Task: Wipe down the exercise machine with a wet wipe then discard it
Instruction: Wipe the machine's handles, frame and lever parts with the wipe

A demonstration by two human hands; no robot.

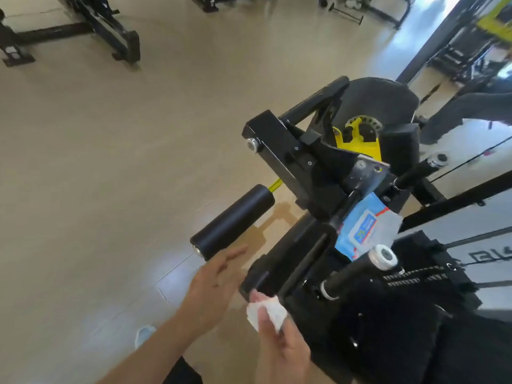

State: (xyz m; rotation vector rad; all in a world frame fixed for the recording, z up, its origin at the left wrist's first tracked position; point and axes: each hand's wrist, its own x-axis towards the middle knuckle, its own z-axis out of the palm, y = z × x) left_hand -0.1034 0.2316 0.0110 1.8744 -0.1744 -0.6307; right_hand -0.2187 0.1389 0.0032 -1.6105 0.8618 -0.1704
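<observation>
A black exercise machine [279, 151] with yellow parts fills the right half of the head view. Its black foam roller [232, 221] sticks out to the left. My right hand [279, 347] is low in the centre, shut on a crumpled white wet wipe [267, 310] held against the machine's lower black frame. My left hand [214, 284] hovers flat beside it, fingers apart, just below the roller, holding nothing. A blue-and-white pack of wipes [363, 228] rests on the machine between two handle bars.
A chrome-capped handle [383, 257] juts out near the pack. Another black machine base [110, 31] stands at the far left on the beige tiled floor [97, 162]. A blue shoe [144, 333] shows below my left arm. More equipment stands at the far right.
</observation>
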